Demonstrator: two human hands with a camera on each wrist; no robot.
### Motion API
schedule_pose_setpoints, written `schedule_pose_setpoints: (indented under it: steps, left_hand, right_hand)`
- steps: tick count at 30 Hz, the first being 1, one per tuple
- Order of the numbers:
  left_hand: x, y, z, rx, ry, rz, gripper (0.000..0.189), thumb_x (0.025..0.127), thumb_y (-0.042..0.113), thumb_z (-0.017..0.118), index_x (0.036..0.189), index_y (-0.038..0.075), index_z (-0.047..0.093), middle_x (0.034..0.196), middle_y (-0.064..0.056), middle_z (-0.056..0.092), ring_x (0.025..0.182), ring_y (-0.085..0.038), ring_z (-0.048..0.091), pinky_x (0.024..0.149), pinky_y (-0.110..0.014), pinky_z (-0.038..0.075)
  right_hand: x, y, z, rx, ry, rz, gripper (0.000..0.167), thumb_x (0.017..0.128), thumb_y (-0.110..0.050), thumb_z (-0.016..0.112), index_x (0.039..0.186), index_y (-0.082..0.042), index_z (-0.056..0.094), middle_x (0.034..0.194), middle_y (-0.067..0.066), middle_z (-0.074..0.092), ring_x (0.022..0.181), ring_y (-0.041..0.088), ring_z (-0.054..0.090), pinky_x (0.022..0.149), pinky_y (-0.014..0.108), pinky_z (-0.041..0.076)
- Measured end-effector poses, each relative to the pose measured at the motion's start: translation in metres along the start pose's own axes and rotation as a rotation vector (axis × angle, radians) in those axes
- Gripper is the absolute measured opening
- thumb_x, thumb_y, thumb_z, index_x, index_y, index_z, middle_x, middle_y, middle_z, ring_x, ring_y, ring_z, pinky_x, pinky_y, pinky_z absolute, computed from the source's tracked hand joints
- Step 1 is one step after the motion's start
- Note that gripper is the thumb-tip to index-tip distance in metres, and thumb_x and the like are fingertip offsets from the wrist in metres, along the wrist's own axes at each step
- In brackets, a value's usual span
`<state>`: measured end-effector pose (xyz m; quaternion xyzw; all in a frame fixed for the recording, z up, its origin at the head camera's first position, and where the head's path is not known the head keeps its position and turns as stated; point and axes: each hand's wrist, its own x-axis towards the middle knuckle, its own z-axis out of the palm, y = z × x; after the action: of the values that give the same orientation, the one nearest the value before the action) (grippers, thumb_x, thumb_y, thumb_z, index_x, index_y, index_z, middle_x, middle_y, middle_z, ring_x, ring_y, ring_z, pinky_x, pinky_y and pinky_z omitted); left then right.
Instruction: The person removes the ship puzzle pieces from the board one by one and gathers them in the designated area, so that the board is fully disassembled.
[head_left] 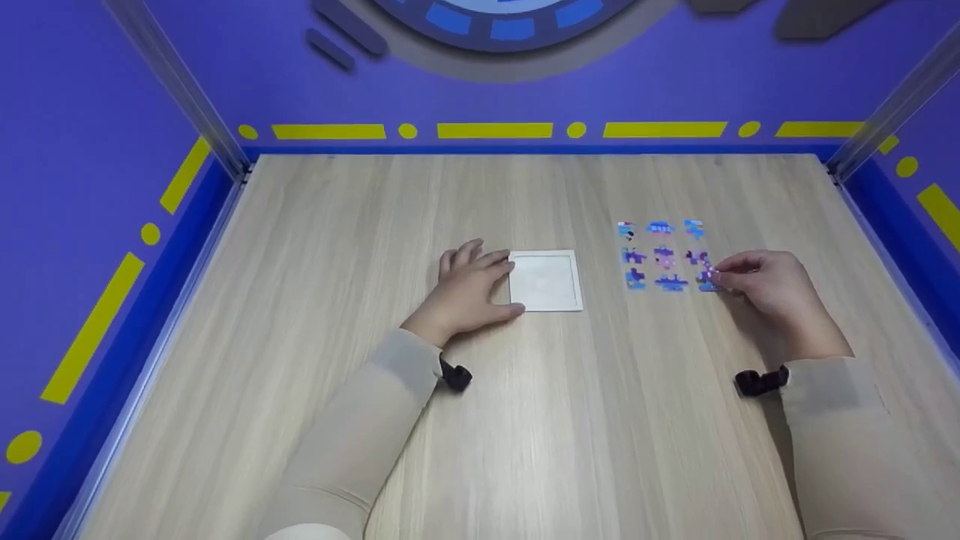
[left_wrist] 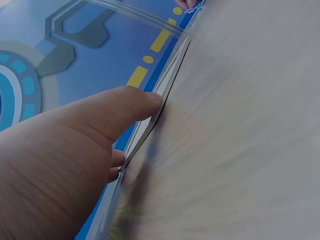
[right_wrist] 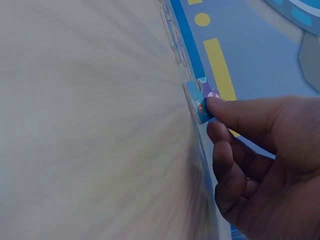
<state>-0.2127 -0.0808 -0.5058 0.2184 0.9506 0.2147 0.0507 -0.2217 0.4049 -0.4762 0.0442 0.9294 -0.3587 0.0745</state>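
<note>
A square white puzzle tray [head_left: 546,281] lies flat on the wooden table, its recess bare. My left hand [head_left: 472,289] rests at its left side with fingers spread. The thumb [left_wrist: 154,102] touches the near edge, and the fingertips touch near the far left corner. To the right, several colourful jigsaw pieces [head_left: 664,259] lie apart in loose rows. My right hand [head_left: 776,289] pinches the near right jigsaw piece [right_wrist: 200,102] between thumb and forefinger, low over the table. Its other fingers curl below the thumb in the right wrist view.
The wooden table [head_left: 540,420] is bounded by blue-purple panels [head_left: 502,97] with yellow marks at the back and both sides. Black wrist straps [head_left: 761,381] with small cameras sit at both cuffs.
</note>
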Motion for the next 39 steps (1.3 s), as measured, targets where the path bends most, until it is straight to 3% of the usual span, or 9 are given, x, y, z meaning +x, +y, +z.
schedule_pose_setpoints:
  steps: [10,17,25,30,35,37,39]
  left_hand:
    - [-0.003,0.000,0.000,0.014,-0.012,0.000,0.084,0.099,0.066,0.074,0.166,0.017,0.060,0.181,0.000,0.047,0.176,-0.039,0.022,0.137,-0.068,0.015]
    - [-0.005,0.000,-0.001,0.021,-0.019,-0.011,0.084,0.099,0.067,0.073,0.166,0.019,0.059,0.182,0.001,0.046,0.176,-0.039,0.022,0.138,-0.068,0.015]
    - [-0.004,0.000,-0.002,0.021,-0.027,-0.017,0.084,0.100,0.067,0.074,0.167,0.019,0.058,0.182,0.001,0.045,0.176,-0.038,0.021,0.138,-0.068,0.015]
    - [-0.004,0.001,-0.004,0.014,-0.025,-0.018,0.084,0.100,0.068,0.073,0.167,0.020,0.058,0.183,0.002,0.045,0.176,-0.037,0.024,0.137,-0.068,0.016]
    - [-0.005,-0.001,-0.016,-0.004,0.009,-0.020,0.083,0.100,0.067,0.074,0.167,0.020,0.057,0.183,0.001,0.043,0.173,-0.036,0.029,0.137,-0.065,0.019]
    - [-0.007,-0.003,-0.024,-0.007,0.021,-0.024,0.085,0.101,0.067,0.073,0.169,0.019,0.056,0.185,-0.001,0.041,0.174,-0.036,0.028,0.138,-0.065,0.018]
    - [-0.010,-0.009,-0.034,0.007,0.032,-0.036,0.088,0.102,0.068,0.072,0.171,0.019,0.052,0.187,-0.002,0.036,0.177,-0.036,0.023,0.141,-0.066,0.014]
  right_hand:
    - [-0.001,0.000,0.006,-0.062,-0.016,0.010,0.040,0.111,-0.037,0.074,0.128,-0.001,0.081,0.113,0.007,0.076,0.089,0.018,0.059,0.067,0.027,0.052]
    - [-0.002,0.000,0.008,-0.074,-0.024,0.006,0.043,0.113,-0.035,0.070,0.132,0.002,0.080,0.133,0.025,0.075,0.106,0.028,0.060,0.071,0.023,0.050]
    - [-0.003,-0.001,0.006,-0.076,-0.047,0.023,0.045,0.114,-0.036,0.068,0.136,0.001,0.078,0.139,0.027,0.073,0.114,0.032,0.059,0.074,0.022,0.049]
    - [-0.003,-0.003,0.005,-0.062,-0.048,0.039,0.053,0.116,-0.043,0.060,0.142,0.002,0.074,0.148,0.030,0.068,0.129,0.041,0.060,0.086,0.031,0.051]
    - [-0.001,-0.006,0.003,-0.024,-0.048,0.047,0.066,0.117,-0.052,0.053,0.152,0.003,0.066,0.159,0.034,0.060,0.148,0.051,0.054,0.111,0.058,0.051]
    - [-0.002,-0.007,0.002,-0.032,-0.039,0.045,0.068,0.117,-0.054,0.052,0.153,0.003,0.064,0.160,0.034,0.059,0.147,0.051,0.054,0.112,0.061,0.050]
    - [-0.003,-0.008,-0.002,-0.045,-0.019,0.050,0.069,0.117,-0.056,0.050,0.154,0.001,0.064,0.157,0.032,0.060,0.138,0.047,0.057,0.102,0.054,0.055]
